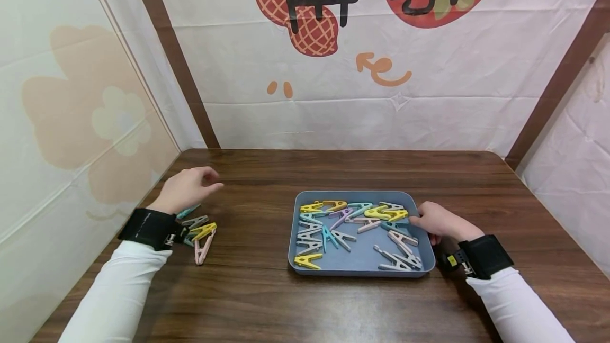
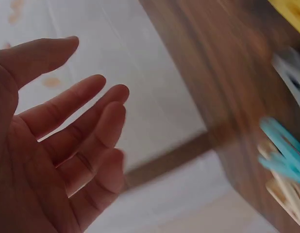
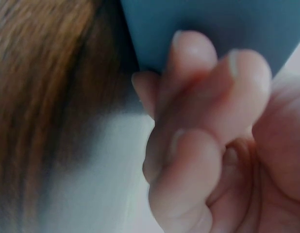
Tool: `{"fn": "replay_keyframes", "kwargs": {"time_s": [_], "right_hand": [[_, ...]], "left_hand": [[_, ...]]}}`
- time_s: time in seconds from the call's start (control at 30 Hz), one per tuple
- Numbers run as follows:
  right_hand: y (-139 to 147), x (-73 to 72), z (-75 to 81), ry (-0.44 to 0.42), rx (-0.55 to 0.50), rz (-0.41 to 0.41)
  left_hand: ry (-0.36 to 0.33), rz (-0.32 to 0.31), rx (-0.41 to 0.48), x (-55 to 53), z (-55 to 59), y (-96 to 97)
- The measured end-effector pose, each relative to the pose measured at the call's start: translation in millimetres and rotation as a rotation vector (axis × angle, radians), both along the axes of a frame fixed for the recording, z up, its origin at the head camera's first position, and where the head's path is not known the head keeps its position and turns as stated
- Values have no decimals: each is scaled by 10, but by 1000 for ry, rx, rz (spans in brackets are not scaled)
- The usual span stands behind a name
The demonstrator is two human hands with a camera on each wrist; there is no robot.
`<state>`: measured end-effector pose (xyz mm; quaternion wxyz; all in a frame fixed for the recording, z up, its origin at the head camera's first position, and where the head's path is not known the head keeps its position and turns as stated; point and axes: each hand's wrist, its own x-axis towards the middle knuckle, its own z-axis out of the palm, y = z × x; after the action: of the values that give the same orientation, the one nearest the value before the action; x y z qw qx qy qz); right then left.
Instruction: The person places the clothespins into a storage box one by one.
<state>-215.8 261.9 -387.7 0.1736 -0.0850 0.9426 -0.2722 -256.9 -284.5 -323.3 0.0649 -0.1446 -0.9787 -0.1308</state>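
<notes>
A shallow blue-grey tray (image 1: 352, 259) on the table holds several plastic clothespins in yellow, teal, purple, pink and grey. My right hand (image 1: 443, 221) grips the tray's right rim; in the right wrist view its curled fingers (image 3: 198, 160) lie against the outer wall. To the left, a small pile of clothespins lies on the wood, with a yellow clothespin (image 1: 204, 231), a pink clothespin (image 1: 205, 249) and grey and teal ones. Just beyond that pile my left hand (image 1: 187, 189) hovers with loosely bent fingers and holds nothing. Its palm and fingers (image 2: 67, 111) show in the left wrist view.
The brown wooden table (image 1: 248, 300) spreads beneath everything. A white printed cloth wall (image 1: 229, 68) rises behind its far edge, with further cloth panels at left and right. Black straps with small cameras wrap both wrists.
</notes>
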Motion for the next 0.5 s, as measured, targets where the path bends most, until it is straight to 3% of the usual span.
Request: {"fn": "replay_keyframes", "kwargs": {"time_s": [0.27, 0.5], "right_hand": [[1, 3, 7, -3, -4, 1], [-6, 2, 3, -5, 2, -8]], "left_hand": [[-121, 81, -10, -131, -175, -571], [-200, 184, -68, -130, -307, -814]]}}
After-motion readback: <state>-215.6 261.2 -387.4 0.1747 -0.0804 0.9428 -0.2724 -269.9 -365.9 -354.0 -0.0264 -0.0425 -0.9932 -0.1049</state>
